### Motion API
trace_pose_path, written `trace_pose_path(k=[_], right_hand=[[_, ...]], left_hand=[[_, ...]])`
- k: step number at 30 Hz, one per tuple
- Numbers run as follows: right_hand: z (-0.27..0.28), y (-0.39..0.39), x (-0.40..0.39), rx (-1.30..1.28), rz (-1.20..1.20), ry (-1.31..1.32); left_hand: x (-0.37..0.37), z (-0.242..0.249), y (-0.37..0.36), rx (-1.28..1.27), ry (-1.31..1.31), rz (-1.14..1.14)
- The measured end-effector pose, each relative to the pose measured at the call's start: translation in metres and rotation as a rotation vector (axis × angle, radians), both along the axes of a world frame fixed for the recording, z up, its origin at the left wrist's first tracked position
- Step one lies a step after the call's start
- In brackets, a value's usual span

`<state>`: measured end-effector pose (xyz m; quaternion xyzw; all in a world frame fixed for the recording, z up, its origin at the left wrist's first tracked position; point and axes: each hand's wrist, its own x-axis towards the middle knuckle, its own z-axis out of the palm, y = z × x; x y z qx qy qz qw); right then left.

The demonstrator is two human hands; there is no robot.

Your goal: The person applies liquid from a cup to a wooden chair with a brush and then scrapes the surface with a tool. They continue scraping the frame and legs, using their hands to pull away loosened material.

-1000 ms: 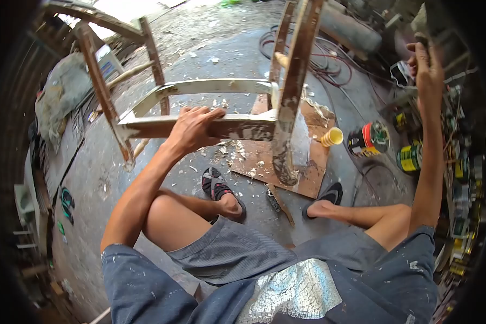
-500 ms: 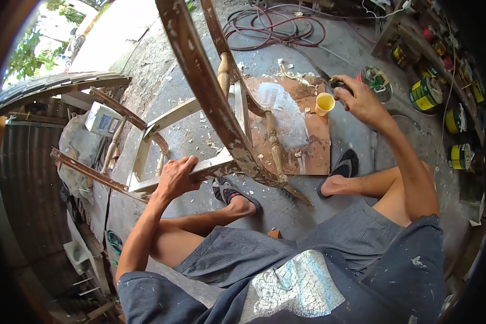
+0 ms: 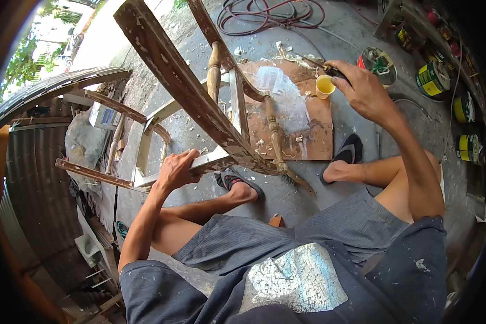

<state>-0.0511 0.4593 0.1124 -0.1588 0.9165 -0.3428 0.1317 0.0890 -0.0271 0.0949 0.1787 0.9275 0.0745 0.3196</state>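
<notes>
A wooden chair frame (image 3: 191,89) with worn, flaking brown paint and turned spindles stands tilted in front of me. My left hand (image 3: 176,168) is wrapped round its pale lower rail. My right hand (image 3: 364,89) grips the dark handle of a narrow-bladed tool (image 3: 313,61), its blade pointing up and left. Just under that blade and beside my fingers is a yellow cup (image 3: 324,87), standing on a brown board (image 3: 321,129) smeared with white. A brush (image 3: 299,182) with a wooden handle lies on the floor by the chair's near end.
Coiled hoses (image 3: 270,16) lie at the back. A bucket (image 3: 377,65) with green stuff inside stands to the right, near several cans (image 3: 433,78) along a shelf. Scraps litter the floor. At left are a white box (image 3: 103,115) and corrugated sheeting (image 3: 32,189).
My right hand has shifted slightly, and the tool's blade has swung flatter over the cup. The view has tilted a little; my left hand stays on the chair rail.
</notes>
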Motion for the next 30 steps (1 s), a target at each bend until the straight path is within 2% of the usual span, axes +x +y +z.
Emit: trace_pose_path(k=[19, 22, 25, 26, 28, 30], right_hand=[[-0.017, 0.009, 0.04, 0.016, 0.07, 0.254], [-0.02, 0.003, 0.044, -0.028, 0.058, 0.189], [-0.017, -0.021, 0.04, -0.054, 0.085, -0.072], [-0.064, -0.028, 0.039, -0.096, 0.111, 0.2], [-0.059, -0.062, 0.031, -0.11, 0.168, 0.198], [-0.045, -0.098, 0.013, -0.12, 0.277, 0.081]], left_hand=[[0.02, -0.001, 0.003, -0.065, 0.137, 0.076], [0.021, 0.0, 0.003, -0.059, 0.155, 0.055], [0.024, 0.001, 0.005, -0.052, 0.163, 0.056], [0.024, 0.0, 0.004, -0.051, 0.166, 0.049], [0.029, -0.005, -0.002, -0.025, 0.213, 0.028], [0.031, -0.006, -0.001, -0.025, 0.236, 0.015]])
